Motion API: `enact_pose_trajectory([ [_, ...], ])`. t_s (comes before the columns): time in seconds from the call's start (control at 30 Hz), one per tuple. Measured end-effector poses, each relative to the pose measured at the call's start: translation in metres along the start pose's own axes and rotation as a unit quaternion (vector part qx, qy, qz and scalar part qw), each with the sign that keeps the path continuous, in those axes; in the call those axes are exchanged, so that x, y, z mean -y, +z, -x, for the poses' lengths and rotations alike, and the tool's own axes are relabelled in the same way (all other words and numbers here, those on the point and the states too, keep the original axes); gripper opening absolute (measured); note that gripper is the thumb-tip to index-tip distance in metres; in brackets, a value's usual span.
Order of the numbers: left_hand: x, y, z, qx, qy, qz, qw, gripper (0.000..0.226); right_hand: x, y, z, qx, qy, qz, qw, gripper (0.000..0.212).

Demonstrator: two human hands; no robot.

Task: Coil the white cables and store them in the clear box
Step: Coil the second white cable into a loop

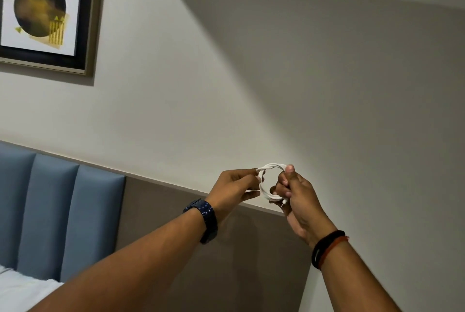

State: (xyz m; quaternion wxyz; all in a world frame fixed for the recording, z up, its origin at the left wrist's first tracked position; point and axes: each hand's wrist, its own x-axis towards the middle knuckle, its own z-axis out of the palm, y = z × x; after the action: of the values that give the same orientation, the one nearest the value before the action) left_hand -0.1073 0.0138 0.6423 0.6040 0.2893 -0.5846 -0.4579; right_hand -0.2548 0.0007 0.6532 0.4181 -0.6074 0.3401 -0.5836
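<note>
A white cable (pixel 270 167) is wound into a small round coil, held up in the air in front of the wall. My left hand (pixel 232 187) pinches the coil's left side, with a short loose end sticking out by its fingers. My right hand (pixel 299 198) grips the coil's right and lower side, thumb raised on top; a small plug tip pokes out below its fingers. The clear box is not in view.
A blue padded headboard (pixel 57 208) and a grey-brown wall panel (pixel 176 223) lie behind my arms. White bedding (pixel 22 289) shows at the bottom left. A framed picture (pixel 47 12) hangs at the upper left on the grey wall.
</note>
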Motion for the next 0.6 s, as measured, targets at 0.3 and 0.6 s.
enact_pose_trajectory([
  [0.3, 0.007, -0.005, -0.006, -0.059, 0.007, -0.102, 0.993, 0.018, -0.007, 0.005, 0.000, 0.023, -0.017, 0.103, 0.994, 0.044],
  [0.6, -0.004, -0.004, -0.004, -0.101, -0.006, 0.109, 0.989, 0.027, -0.005, 0.012, -0.001, -0.008, -0.041, 0.183, 0.982, 0.042],
])
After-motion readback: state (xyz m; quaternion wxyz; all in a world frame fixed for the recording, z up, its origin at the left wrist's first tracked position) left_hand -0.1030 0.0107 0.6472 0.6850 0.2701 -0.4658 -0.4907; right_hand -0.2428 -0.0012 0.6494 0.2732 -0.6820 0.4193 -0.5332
